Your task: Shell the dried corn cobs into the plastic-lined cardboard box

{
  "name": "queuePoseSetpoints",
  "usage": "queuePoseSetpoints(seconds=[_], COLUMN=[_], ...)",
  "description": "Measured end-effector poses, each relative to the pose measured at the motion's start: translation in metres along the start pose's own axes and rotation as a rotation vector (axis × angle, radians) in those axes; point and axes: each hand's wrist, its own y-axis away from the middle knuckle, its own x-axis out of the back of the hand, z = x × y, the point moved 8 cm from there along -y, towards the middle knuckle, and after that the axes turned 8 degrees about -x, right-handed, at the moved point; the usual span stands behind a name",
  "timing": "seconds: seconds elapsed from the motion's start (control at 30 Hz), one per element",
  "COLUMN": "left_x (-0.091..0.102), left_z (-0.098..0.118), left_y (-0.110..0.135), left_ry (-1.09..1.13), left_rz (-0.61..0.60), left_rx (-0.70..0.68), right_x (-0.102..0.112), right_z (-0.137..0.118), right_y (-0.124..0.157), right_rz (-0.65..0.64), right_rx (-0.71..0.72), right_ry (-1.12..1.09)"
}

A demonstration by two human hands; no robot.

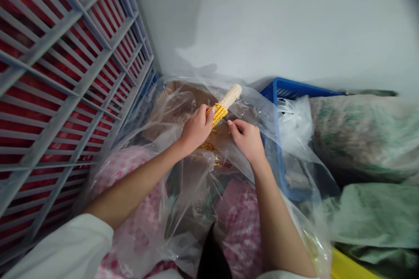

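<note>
My left hand [197, 127] is closed around the kernel-covered lower part of a corn cob [218, 114]. The cob tilts up to the right, and its upper end is bare and pale. Just right of it, my right hand [246, 137] pinches a thin dark tool [225, 118] whose tip is at the kernels; most of it is hidden by the fingers, so its kind does not show. Below the cob, loose yellow kernels [207, 145] lie inside a clear plastic sheet [191, 183] spread over my lap.
A tall slatted crate [108, 52] with red contents rises close on the left. On the right are a blue crate [278, 139] holding a white plastic bag [296, 117], a large stuffed sack [363, 135] and green cloth [376, 213]. A pale wall [278, 22] stands behind.
</note>
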Motion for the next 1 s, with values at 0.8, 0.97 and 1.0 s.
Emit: queuePoseSetpoints(seconds=[0.8,0.97,1.0], left_x=[0.002,-0.003,-0.004], left_z=[-0.007,0.003,0.004], left_y=[-0.005,0.0,0.0], left_ry=[0.022,-0.005,0.0], left_rz=[-0.026,-0.046,-0.05], left_rx=[0.064,-0.003,-0.012], right_x=[0.008,0.002,0.001], right_z=[0.003,0.006,0.006], right_y=[0.002,0.001,0.001], right_rz=[0.049,-0.01,-0.023], right_rx=[-0.014,-0.022,-0.021], right_ry=[0.003,-0.03,-0.052])
